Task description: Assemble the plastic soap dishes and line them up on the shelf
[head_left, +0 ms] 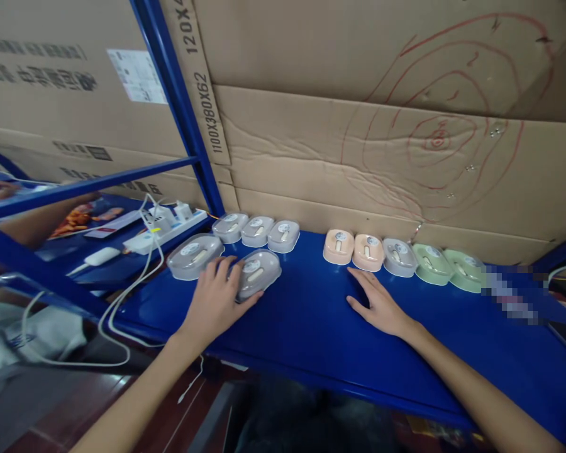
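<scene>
A grey oval case (258, 273) lies on a blue shelf (311, 327), and the left hand (217, 302) rests on its near left edge, fingers curled loosely against its side, thumb under its near rim. Whether they truly grip it or only touch it cannot be told. Each case has a clear lid with a round sticker and a pale slot-shaped part beneath; the sticker print is too small to read.

Just beyond the left fingertips, touching or nearly so, sits a second grey case (194, 256). Farther past the fingers, against the cardboard, three more grey cases (256, 231) stand in a row.

The right hand (380, 305) lies flat on the shelf, palm down, fingers spread and released, holding nothing. Just ahead of its fingertips are two peach cases (353, 249), then a grey one (399, 257), then two green cases (450, 265) trailing off to the right of the hand. A blurred-out patch (512, 292) follows.

Left of the left hand, beyond a blue upright (179, 100), a white power strip (165, 229) with plugs and white cables (122, 296) sits on a neighbouring shelf.

Behind everything, cardboard boxes (382, 126) form the wall. One edge reads "1100X380X62" and, above it, "120X4", cut off. Red pen rings (438, 135) are scribbled on the cardboard.
</scene>
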A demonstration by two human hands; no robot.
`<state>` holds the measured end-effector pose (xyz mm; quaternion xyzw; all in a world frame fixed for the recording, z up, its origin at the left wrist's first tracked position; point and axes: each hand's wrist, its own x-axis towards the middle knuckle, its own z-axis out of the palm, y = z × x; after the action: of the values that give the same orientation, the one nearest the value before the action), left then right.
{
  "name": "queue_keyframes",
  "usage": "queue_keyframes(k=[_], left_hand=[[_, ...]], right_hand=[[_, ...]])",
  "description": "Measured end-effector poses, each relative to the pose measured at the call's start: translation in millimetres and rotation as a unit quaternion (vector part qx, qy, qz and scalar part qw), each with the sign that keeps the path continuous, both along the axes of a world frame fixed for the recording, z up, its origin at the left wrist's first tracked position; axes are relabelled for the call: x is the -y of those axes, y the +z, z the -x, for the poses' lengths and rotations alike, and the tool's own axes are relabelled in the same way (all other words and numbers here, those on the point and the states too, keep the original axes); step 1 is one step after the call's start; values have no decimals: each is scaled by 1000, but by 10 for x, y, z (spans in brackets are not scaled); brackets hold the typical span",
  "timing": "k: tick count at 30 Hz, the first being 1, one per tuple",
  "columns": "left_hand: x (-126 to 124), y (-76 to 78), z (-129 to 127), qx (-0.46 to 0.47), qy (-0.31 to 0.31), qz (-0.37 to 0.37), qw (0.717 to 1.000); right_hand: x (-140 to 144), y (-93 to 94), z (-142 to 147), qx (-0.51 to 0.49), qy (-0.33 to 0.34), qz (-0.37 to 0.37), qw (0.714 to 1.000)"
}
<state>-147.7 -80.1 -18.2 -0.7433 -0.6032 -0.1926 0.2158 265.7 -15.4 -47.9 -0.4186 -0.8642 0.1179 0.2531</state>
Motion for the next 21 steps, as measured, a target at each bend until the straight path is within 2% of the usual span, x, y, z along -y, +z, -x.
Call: queue_keyframes(k=[4, 8, 11, 16, 21], left_hand=[[-15, -40, 128, 22, 87, -40, 995], [-64, -33, 218, 30, 131, -70, 988], [-118, -25, 321, 39, 162, -54, 984], [-192, -39, 477, 47, 177, 21, 983], [-187, -70, 449, 47, 190, -1, 981]], right_hand=[[2, 5, 5, 7, 4, -2, 1000], [8, 16, 13, 11, 7, -2, 1000], [14, 27, 20, 15, 14, -2, 1000], [26, 45, 22, 17, 12, 1, 1000], [33, 57, 25, 23, 15, 3, 1000]])
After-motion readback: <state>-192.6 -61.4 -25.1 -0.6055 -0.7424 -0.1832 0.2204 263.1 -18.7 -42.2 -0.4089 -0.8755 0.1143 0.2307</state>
